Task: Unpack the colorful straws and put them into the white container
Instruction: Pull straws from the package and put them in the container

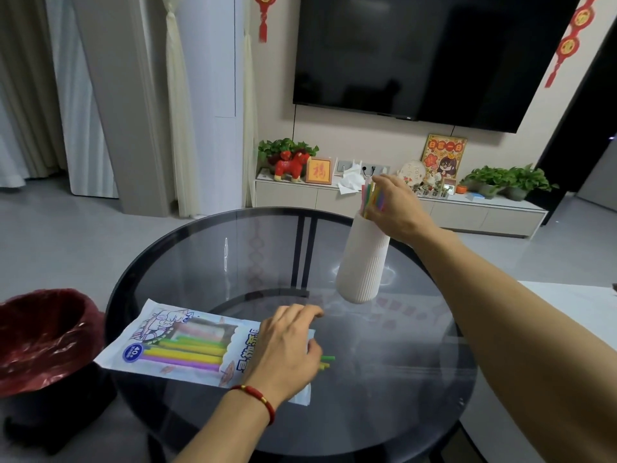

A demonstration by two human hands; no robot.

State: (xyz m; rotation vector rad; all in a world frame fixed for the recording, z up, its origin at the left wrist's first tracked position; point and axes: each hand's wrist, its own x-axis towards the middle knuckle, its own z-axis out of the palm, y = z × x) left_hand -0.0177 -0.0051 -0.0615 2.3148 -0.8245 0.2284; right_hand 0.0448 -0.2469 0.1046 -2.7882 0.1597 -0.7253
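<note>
A tall white ribbed container (362,262) stands on the round glass table (207,262), right of centre. My right hand (397,208) grips a bunch of colorful straws (371,195) whose lower ends sit inside the container's mouth. The printed straw package (187,345) lies flat at the table's front left, with yellow, green and purple straws showing through its window. My left hand (283,349) rests on the package's open right end, fingers loosely bent. A few straw tips (327,360) stick out from under that hand.
A bin with a dark red liner (46,332) stands on the floor left of the table. Behind the table are a low white cabinet (450,212) with plants and ornaments, and a wall-mounted TV (434,55). A white surface (574,309) lies at the right edge.
</note>
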